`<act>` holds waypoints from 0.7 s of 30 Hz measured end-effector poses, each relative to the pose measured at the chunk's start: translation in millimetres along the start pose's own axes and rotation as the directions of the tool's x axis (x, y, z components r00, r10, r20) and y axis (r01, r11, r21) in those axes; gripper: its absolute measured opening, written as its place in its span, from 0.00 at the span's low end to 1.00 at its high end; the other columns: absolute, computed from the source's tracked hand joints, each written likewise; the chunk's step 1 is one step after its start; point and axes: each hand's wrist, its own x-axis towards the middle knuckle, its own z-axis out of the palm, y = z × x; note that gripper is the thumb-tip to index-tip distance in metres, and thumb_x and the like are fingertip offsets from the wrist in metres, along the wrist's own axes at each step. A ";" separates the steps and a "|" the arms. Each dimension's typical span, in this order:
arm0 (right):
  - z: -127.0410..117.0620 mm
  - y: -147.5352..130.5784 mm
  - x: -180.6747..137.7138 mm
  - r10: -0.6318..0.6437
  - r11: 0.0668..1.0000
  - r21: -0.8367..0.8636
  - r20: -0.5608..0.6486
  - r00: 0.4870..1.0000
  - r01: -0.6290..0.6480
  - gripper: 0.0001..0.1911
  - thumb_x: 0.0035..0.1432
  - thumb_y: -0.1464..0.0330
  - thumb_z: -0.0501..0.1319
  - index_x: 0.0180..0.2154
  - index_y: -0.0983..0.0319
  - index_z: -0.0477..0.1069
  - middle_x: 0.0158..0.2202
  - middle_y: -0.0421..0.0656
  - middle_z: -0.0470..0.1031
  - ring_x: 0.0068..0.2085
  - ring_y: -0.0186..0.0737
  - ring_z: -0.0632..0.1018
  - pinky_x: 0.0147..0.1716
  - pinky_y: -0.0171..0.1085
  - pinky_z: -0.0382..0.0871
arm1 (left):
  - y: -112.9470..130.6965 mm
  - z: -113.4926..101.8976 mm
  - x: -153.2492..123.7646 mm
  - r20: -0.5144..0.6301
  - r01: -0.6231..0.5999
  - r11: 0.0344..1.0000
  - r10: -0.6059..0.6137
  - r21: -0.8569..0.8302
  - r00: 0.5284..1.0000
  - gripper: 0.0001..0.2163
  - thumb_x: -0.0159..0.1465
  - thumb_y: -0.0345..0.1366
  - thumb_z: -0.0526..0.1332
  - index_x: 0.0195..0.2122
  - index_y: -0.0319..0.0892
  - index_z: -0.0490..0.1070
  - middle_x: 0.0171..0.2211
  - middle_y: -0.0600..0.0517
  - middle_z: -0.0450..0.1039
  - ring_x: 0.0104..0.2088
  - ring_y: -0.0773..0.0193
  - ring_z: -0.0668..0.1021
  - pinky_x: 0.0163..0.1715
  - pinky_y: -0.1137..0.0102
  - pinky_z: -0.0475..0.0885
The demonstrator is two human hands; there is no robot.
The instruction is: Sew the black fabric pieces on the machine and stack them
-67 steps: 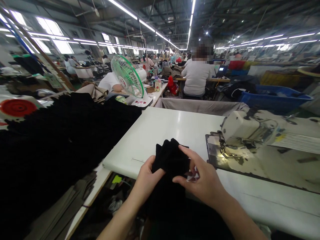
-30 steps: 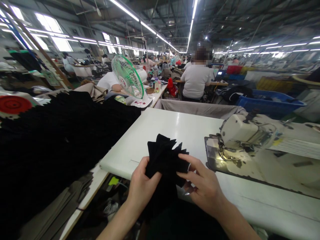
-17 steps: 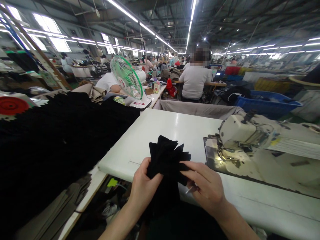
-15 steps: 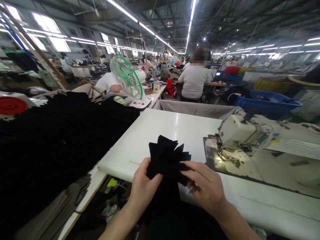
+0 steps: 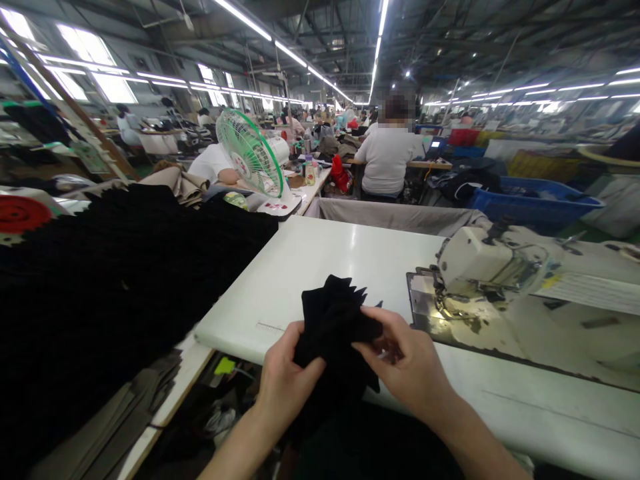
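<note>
left of the cream metal sewing machine, left hand and right hand pinch fanned black cloth between fingers.

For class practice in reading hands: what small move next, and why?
Perhaps the right hand should ease one layer of the black cloth aside: it pinches the cloth's right side, the top edges fan apart, and the left hand holds the left side.

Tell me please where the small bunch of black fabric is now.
In the head view, the small bunch of black fabric is just below the centre, held between the left hand and the right hand, over the near edge of the white table.
</note>
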 end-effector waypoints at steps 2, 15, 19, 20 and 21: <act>-2.5 -0.1 1.5 -0.087 0.995 -0.041 0.006 0.996 0.087 0.18 0.62 0.72 0.64 0.53 0.59 0.70 0.29 0.36 0.78 0.25 0.33 0.77 0.24 0.31 0.69 | -0.5 -1.0 -0.1 0.036 -0.028 1.000 0.029 -0.013 0.999 0.12 0.53 0.31 0.58 0.39 0.45 0.71 0.29 0.58 0.75 0.29 0.64 0.76 0.29 0.73 0.71; -5.5 -1.6 -3.5 -0.420 0.899 -0.136 0.004 0.908 0.417 0.11 0.67 0.68 0.58 0.49 0.62 0.73 0.48 0.51 0.79 0.37 0.40 0.80 0.31 0.36 0.75 | 4.2 -0.5 4.8 0.006 0.076 0.991 -0.076 -0.111 0.997 0.10 0.54 0.32 0.59 0.38 0.44 0.71 0.30 0.57 0.75 0.31 0.62 0.77 0.31 0.72 0.72; -5.7 -0.4 -6.3 -0.229 0.962 0.170 0.073 0.971 0.214 0.33 0.67 0.44 0.52 0.62 0.59 0.61 0.41 0.45 0.82 0.20 0.31 0.70 0.20 0.33 0.68 | -3.9 -7.6 5.0 -0.037 -0.034 0.999 0.034 0.011 0.999 0.12 0.54 0.31 0.57 0.39 0.45 0.72 0.31 0.57 0.76 0.31 0.62 0.78 0.30 0.73 0.72; -4.6 -0.3 -6.8 -0.178 0.963 0.219 0.076 0.981 0.158 0.32 0.68 0.45 0.50 0.64 0.58 0.58 0.40 0.43 0.82 0.20 0.30 0.69 0.19 0.32 0.67 | -5.5 -8.9 4.8 -0.038 -0.064 0.997 0.065 0.037 0.997 0.12 0.54 0.31 0.57 0.40 0.45 0.72 0.31 0.57 0.76 0.31 0.62 0.78 0.29 0.73 0.72; -2.9 -0.3 -6.9 -0.142 0.963 0.242 0.069 0.988 0.121 0.30 0.71 0.50 0.51 0.66 0.57 0.55 0.39 0.42 0.82 0.21 0.30 0.70 0.20 0.32 0.67 | -6.8 -9.9 4.6 -0.038 -0.094 0.994 0.097 0.061 0.995 0.12 0.54 0.31 0.57 0.40 0.45 0.72 0.31 0.57 0.76 0.30 0.62 0.78 0.29 0.72 0.71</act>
